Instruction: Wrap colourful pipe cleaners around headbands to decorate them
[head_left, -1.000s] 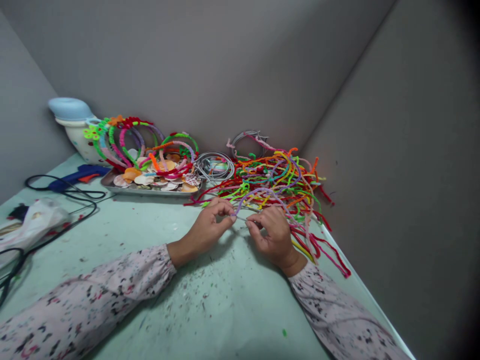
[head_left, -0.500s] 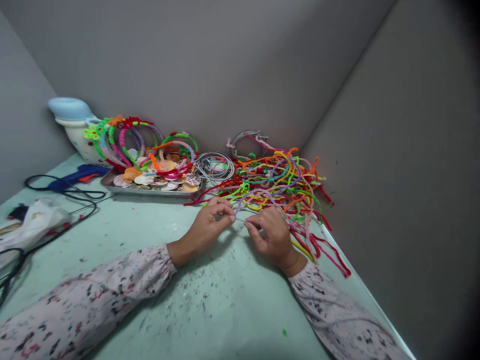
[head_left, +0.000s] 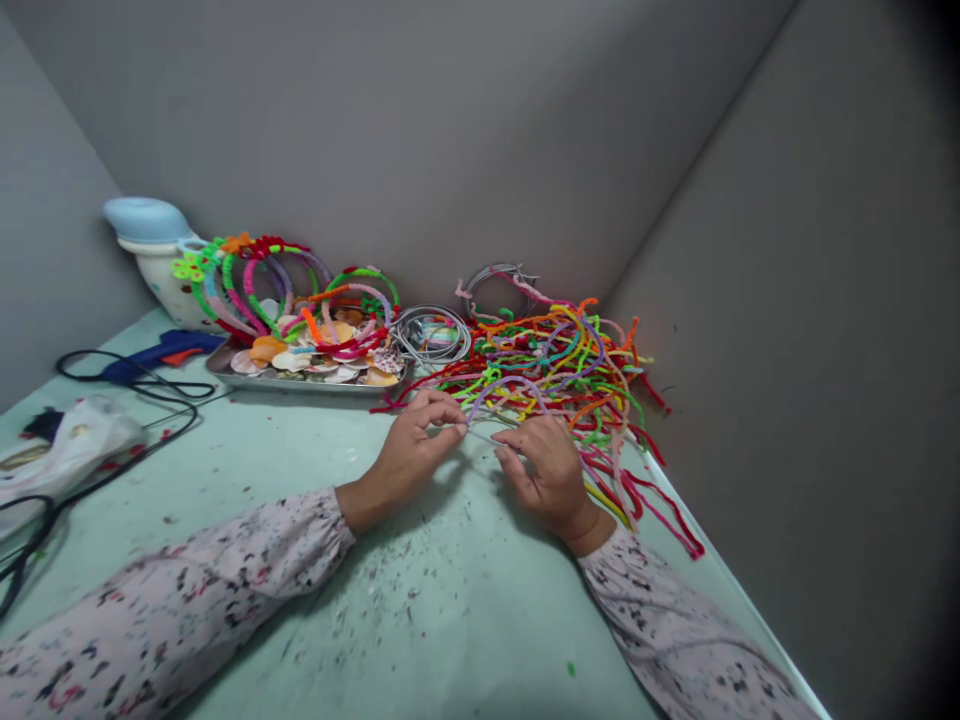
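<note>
1. The left hand [head_left: 412, 452] is nearly closed at the tips: thumb and forefinger pinch together on one end of a thin grey wire [head_left: 484, 436], and the other fingers curl loosely.
2. The right hand [head_left: 546, 475] has thumb and forefinger drawn close at the wire's other end, its remaining fingers folded in (how firmly it grips cannot be told).
3. The wire spans the short gap between the hands, above the middle of the pale green bench [head_left: 487, 620].
4. A purple fuzzy stem [head_left: 511, 382] arches from the left fingertips over to behind the right hand; whether the fingers pinch it too is unclear.
5. Just beyond the hands, to the far right, spreads a tangled heap of coloured fuzzy stems [head_left: 555, 350], some trailing near along the bench's right edge.
6. Left of the heap lie coils of grey wire [head_left: 431, 356], beside a metal tray [head_left: 304, 386] of shells [head_left: 289, 360].
7. Fuzzy-wrapped hoops [head_left: 251, 280], some bearing flowers, stand and lean at the tray.
8. At the far left a white cup [head_left: 159, 275] with a light blue top carries coloured spots; any lettering among them is too small to read.
9. Nearer on the left are a blue glue gun [head_left: 157, 353], a black cable [head_left: 51, 515] and a crumpled white plastic bag [head_left: 94, 440], its surface too blurred for print to be made out.
</note>
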